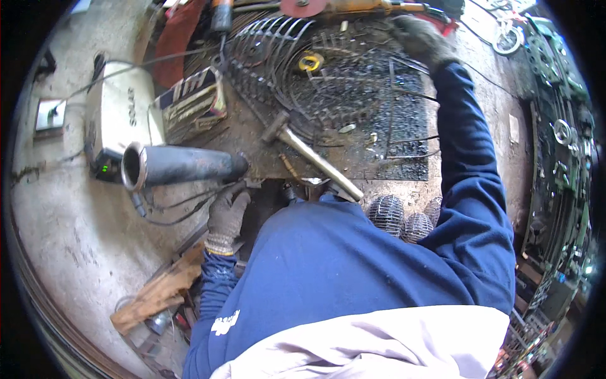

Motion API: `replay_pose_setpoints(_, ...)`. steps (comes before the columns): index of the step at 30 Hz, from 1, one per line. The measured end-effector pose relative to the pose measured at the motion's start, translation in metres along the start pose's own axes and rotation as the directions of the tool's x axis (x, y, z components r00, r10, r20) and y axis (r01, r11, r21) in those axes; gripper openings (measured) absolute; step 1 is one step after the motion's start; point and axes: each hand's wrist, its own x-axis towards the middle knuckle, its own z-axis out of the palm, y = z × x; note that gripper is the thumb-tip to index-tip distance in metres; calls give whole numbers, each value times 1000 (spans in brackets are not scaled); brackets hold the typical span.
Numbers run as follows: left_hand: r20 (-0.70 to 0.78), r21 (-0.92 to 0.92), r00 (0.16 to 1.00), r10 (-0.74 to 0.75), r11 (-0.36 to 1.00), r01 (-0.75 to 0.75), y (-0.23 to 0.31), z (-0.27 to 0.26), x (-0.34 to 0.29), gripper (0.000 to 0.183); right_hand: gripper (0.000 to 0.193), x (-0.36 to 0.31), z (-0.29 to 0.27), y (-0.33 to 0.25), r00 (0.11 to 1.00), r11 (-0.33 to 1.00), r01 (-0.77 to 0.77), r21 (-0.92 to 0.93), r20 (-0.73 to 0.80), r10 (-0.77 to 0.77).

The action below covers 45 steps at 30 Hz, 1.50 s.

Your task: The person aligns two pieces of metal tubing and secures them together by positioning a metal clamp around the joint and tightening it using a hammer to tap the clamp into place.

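Note:
My left hand [226, 218], in a grey knitted glove, is at the near edge of the workbench, just below a dark metal pipe [189, 165]. Its thumb stands apart from the fingers and I see nothing held. Stretched to the far right, my right hand [421, 41] is in a dirty grey glove, close to an orange power tool [363, 6]; its fingers are blurred. Between the hands lies a hammer [319, 161], its handle toward me. Beyond it are curved metal rods [271, 31] joined like ribs and a yellow tape roll [310, 61].
A white machine [120, 114] and a worn cardboard box [192, 104] stand at the left, with cables beside them. Dark metal bits cover the plate [404, 126]. Round wire cages [386, 213] sit near my right side. A wooden board [158, 290] lies low left; metal racks [558, 158] line the right.

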Motion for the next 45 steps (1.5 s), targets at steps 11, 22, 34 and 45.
replay_pose_setpoints(11,-360,123,926,116,989,-77,61,-86,15,28,39,-131,-46,-112,875,765,-79,639,-323,360)
replay_pose_setpoints(22,-317,759,876,364,651,4,78,-151,166,26,37,-125,-52,-163,945,998,-12,59,-326,31)
replay_pose_setpoints(34,-72,949,991,112,314,33,83,-127,239,28,32,-123,-50,-165,931,998,-20,62,-363,41)
replay_pose_setpoints(45,42,948,997,62,313,-59,85,-131,238,38,33,-125,-54,-169,935,982,-119,144,-316,160)
